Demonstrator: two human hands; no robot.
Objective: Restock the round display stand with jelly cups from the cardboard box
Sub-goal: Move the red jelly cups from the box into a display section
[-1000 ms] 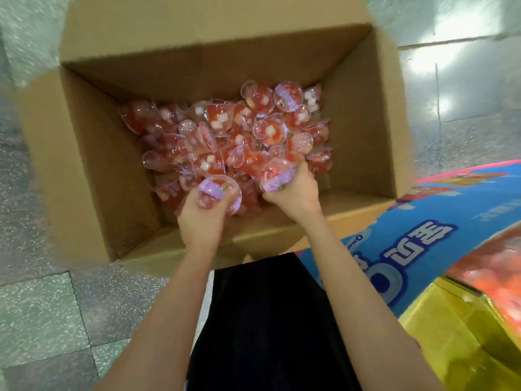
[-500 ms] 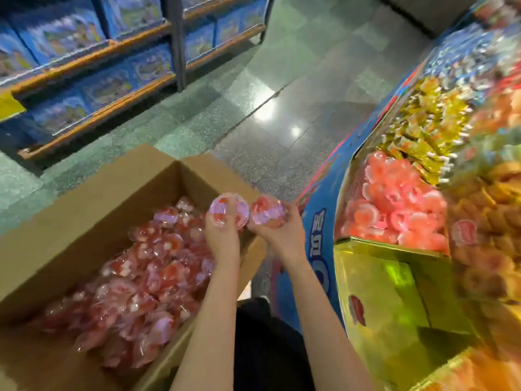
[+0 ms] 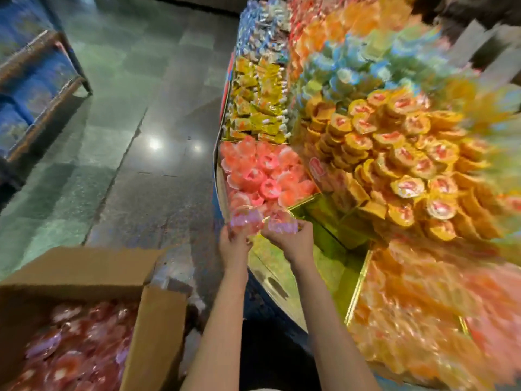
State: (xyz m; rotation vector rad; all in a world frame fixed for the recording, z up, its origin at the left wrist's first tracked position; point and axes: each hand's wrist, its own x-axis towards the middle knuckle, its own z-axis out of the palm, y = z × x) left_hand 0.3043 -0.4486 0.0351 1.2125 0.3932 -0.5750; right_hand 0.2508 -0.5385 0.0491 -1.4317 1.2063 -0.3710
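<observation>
Pink-lidded jelly cups sat one in each hand — the left hand [image 3: 233, 244] curled round a jelly cup [image 3: 244, 220], the right hand [image 3: 290, 241] gripping another cup [image 3: 282, 223] — both raised at the rim of the round display stand [image 3: 277, 283], just before its pink-cup compartment [image 3: 262, 176]. Low to the left, the cardboard box [image 3: 152, 334] lay open, red cups [image 3: 70, 348] heaped inside, blurred.

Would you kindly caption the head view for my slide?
Both hands, left hand and right hand, carry clear red jelly cups toward the round display stand's pink-cup compartment.
</observation>
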